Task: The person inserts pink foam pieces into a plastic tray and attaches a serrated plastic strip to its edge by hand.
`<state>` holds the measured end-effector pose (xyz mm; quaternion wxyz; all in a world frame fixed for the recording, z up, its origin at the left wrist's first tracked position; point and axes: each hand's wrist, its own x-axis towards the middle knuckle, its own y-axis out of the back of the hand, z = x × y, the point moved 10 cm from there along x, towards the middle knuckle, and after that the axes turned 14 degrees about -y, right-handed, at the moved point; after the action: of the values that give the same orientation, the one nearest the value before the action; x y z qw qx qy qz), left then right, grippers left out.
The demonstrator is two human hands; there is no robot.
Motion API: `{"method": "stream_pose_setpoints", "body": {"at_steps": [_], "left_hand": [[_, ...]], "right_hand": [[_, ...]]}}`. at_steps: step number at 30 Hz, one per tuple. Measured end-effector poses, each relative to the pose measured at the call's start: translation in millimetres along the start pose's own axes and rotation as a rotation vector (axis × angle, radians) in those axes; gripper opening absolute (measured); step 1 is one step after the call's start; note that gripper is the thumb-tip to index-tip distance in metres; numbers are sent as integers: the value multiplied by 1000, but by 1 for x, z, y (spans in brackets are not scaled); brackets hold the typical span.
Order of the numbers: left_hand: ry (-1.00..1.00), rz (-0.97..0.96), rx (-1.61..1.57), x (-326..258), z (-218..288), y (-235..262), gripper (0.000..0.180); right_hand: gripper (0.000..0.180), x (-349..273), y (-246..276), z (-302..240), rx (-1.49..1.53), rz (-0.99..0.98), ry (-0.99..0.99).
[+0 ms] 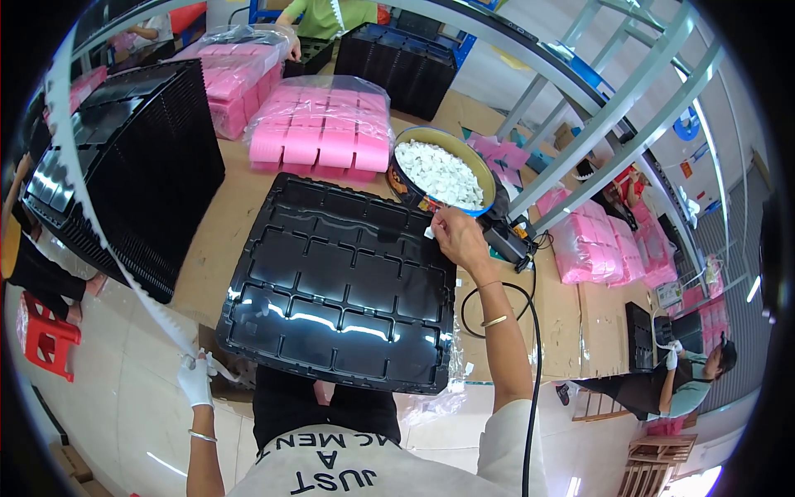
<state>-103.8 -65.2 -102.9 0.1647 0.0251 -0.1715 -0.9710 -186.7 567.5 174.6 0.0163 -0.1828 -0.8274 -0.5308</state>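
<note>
White packet [429, 233] is getting pinched in the right hand [458, 238] just past the far-right corner of the black tray [339, 282], beside the 1 bowl of packets [440, 173]. Gloved left hand [195, 378] is gripping the serrated strip [124, 273] near the tray's near-left corner. Probably best keeping that pinch light.

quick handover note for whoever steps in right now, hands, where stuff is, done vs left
Left hand, gloved, grips the end of a long white toothed strip at the lower left.
Right hand, bare, pinches a small white piece at the far right corner of the black tray, beside the round tin of white pieces.
Done: one piece picked up.
Left: the tray's pockets all look empty.
</note>
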Motion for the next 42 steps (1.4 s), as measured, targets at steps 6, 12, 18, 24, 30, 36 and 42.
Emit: {"method": "stream_pose_setpoints", "body": {"at_steps": [6,12,18,24,30,36,42], "left_hand": [[-17,-18,-2,11,8,-15,18],[-13,-70,-47,19,0,-32,17],[17,-100,-34,20,-1,-24,19],[-138,237,31,0,87,29,27],[-680,192,-59,-52,294,3,14],[-1021,-314,-137,-9,412,-130,6],[-799,-203,-1,191,359,-215,21]], "right_hand": [[5,4,1,-7,-61,18,83],[8,-4,3,-17,-105,100,210],[9,-13,2,-17,-85,143,221],[4,-13,12,-9,159,18,103],[8,34,51,24,226,429,41],[14,99,36,108,-30,491,-284],[11,130,0,131,-65,481,-344]]}}
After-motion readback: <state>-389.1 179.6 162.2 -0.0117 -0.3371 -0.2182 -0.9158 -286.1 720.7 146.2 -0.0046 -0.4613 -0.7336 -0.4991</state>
